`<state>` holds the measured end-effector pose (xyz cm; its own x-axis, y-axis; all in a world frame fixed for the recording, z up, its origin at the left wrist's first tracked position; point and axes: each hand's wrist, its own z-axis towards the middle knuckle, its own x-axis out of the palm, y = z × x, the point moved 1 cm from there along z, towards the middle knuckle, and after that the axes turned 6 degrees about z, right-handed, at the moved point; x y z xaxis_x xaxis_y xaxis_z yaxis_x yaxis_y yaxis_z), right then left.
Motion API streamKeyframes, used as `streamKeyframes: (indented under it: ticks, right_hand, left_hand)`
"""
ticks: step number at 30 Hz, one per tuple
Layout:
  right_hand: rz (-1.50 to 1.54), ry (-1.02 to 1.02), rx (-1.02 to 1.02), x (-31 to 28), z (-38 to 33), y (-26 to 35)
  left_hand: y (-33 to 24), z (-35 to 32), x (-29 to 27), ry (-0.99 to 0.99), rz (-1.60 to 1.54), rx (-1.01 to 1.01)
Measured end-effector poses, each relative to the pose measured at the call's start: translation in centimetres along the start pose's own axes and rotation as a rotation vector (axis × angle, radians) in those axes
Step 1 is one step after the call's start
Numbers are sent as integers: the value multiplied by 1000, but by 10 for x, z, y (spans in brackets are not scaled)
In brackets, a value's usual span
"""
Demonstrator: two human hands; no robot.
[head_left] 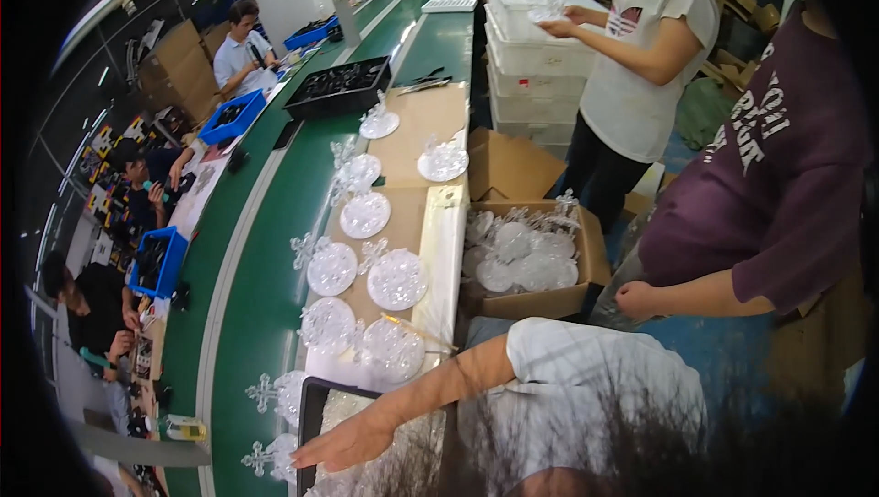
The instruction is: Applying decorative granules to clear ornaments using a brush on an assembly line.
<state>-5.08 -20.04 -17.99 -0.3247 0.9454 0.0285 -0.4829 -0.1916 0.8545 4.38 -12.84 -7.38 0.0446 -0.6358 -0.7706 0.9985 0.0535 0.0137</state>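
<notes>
My right arm, in a short white sleeve, reaches left across a black-rimmed tray (312, 405) of small clear pieces. My right hand (343, 442) is palm down with its fingers stretched out. Its fingertips are beside a clear round piece with a cross-shaped ornament (282, 457); whether they touch it I cannot tell. Just beyond lies a similar clear piece with a cross (288, 396). Several more clear faceted discs (396, 279), some with ornaments, stand along the bench. A thin yellow stick-like tool (417, 332) rests by one disc. My left hand is out of sight.
A green conveyor belt (265, 250) runs along the bench's left. A black crate (337, 87) and pliers (426, 82) lie farther up. An open cardboard box (593, 259) holds clear pieces. White stacked bins (536, 58) and two standing people are on the right; others sit across the belt.
</notes>
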Motion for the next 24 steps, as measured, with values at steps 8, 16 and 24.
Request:
streamKeyframes:
  ticks: [8, 16, 24]
  right_hand:
    - [-704, -47, -334, 21, 4, 57]
    - [-497, -75, -422, 19, 9, 78]
    - [-338, -241, -357, 27, 21, 123]
  left_hand:
    - [24, -29, -36, 105, -23, -196]
    - [26, -56, -52, 202, -119, -393]
    - [16, -86, -65, 285, -229, -616]
